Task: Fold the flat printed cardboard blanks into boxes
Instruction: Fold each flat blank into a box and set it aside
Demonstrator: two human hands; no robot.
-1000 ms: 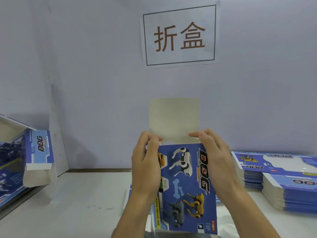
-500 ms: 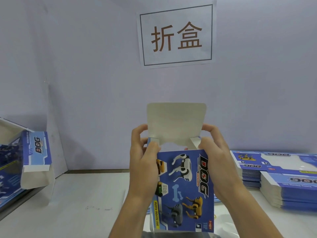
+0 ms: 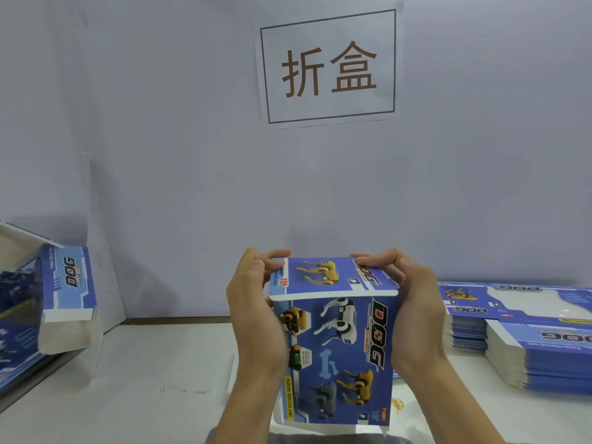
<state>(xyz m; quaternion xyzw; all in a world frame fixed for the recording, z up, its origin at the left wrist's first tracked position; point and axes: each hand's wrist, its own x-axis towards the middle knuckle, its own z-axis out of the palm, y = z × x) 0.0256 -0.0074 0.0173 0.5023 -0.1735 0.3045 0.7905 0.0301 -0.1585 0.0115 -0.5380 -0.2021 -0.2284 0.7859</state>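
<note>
I hold a blue printed "DOG" box (image 3: 339, 357) upright over the white table (image 3: 153, 379), in the lower middle of the view. Its top lid flap (image 3: 330, 277), printed with a yellow robot dog, is folded down nearly flat over the opening. My left hand (image 3: 256, 312) grips the box's left side, fingertips on the lid's left edge. My right hand (image 3: 413, 309) grips the right side, fingers pressing the lid's right corner. The box's bottom edge is partly out of view.
Stacks of flat blue blanks (image 3: 525, 334) lie on the table at the right. Folded boxes (image 3: 54, 299) lean at the far left edge. A paper sign (image 3: 330, 65) hangs on the grey wall behind.
The lid flap, standing upright with its grey inside showing earlier, has been folded forward and down over the box top. Both hands shifted to the top corners.
</note>
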